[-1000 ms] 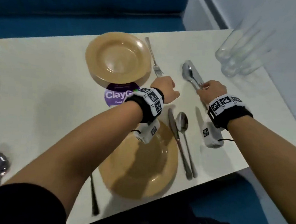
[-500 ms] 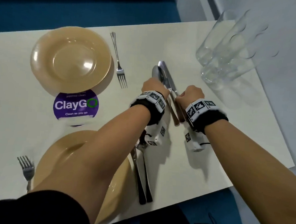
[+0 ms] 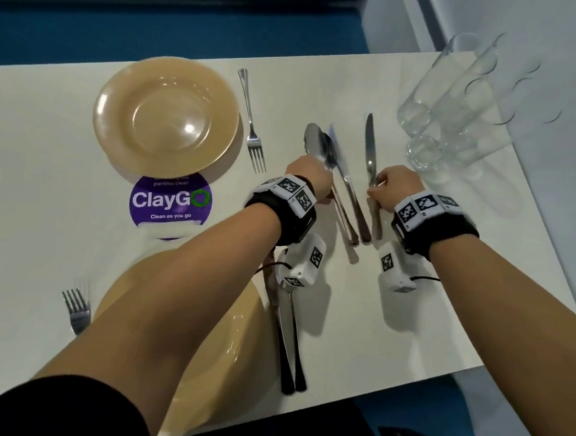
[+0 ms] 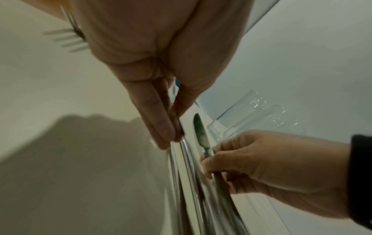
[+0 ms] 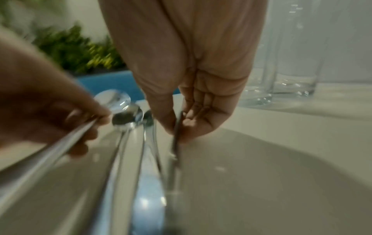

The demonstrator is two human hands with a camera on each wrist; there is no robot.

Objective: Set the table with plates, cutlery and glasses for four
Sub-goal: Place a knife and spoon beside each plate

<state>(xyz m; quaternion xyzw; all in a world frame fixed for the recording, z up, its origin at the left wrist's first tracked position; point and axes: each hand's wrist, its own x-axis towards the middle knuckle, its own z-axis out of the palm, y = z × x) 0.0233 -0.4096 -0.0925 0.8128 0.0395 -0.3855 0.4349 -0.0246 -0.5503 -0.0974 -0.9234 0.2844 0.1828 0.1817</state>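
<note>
On the white table, my left hand pinches the handle of a spoon in a small pile with a second spoon and a knife. The left wrist view shows my left fingertips closed on that thin handle. Just to the right, my right hand pinches a separate knife by its handle, blade pointing away; the knife shows in the right wrist view too. Several empty glasses stand at the far right corner.
A tan plate with a fork beside it lies at the far side. A near plate sits under my left arm, with a knife and spoon to its right and a fork to its left. A purple sticker lies between the plates.
My right hand has drawn one knife out of the pile to the right, so it now lies apart from the spoons. My left hand stays on the spoon handle.
</note>
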